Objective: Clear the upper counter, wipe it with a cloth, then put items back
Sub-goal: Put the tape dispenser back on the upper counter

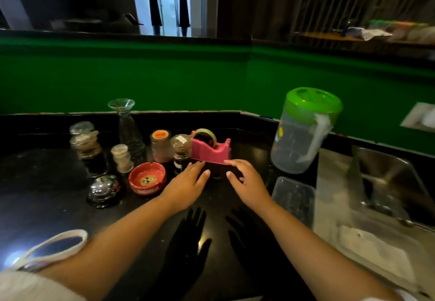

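— Tape dispenser (211, 151)?
— Pink plastic, blocky, notched at the cutter end, with a roll of pale tape seated on top. Standing toward the back of the glossy black desk (47, 195), mid-frame.
— Hands?
— Left hand (186, 187) and right hand (247, 183) both spread, fingers straight, gripping nothing. Fingertips right at the dispenser's near edge, one hand per side. Touching or not: cannot tell.
— Just left of it?
— Small glass jar (181, 152), dark stuff in the lower half. Next along, frosted jar (161, 146) with an orange top, something pale low down. In front, round red ashtray (147, 178) with a notched rim.
— Farther left?
— Shiny chrome bell (106, 190), dome-shaped. Tall clear carafe (129, 131) with a flared mouth. Stacked glass jars (90, 150), dark liquid in the lowest.
— To the right?
— Clear plastic jug (303, 131), green lid, white handle. Clear rectangular tray (294, 197) near it. Beyond, steel sink (388, 183).
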Motion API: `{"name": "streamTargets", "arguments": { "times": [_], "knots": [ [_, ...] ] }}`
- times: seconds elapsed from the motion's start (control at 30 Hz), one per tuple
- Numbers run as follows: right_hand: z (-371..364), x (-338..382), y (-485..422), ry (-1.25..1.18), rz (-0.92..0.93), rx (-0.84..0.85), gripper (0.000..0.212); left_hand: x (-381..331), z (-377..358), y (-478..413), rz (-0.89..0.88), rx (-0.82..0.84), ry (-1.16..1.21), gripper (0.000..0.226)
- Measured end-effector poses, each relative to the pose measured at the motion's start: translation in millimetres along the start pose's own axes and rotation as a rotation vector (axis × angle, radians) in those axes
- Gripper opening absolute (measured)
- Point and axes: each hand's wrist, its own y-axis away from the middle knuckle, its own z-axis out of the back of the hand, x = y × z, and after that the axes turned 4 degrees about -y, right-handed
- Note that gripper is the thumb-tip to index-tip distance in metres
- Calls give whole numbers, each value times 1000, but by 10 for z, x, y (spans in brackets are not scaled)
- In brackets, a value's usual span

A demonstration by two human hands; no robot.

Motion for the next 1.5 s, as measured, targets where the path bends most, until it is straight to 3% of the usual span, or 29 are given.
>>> {"name": "streamTargets", "arguments": {
  "times": [0.4, 0.6, 0.8, 1.03, 1.33, 1.5],
  "knots": [
    [-33, -420, -574, -18, -273, -48, 44, -28, -151, -655, 112, 81, 374, 58],
    [-182, -576, -1099, -51, -391, -31, 71, 116, -248, -1071, 160, 100, 578, 56],
    [-327, -818, -1505, -134, -430, 78, 101, 238, -406, -1315, 222, 107, 626, 60],
    [-342, -937, -1485, -88, -375, -17, 58, 336, -509, -1394, 260, 76, 650, 63],
    [-136, -1048, -855, -110, -382, -181, 57, 242, -603, -1519, 344, 57, 712, 69],
    [-49, -1130, -693, -72, -399, -169, 57, 194, -667, -1736, 364, 11, 753, 56]
  ]
}}
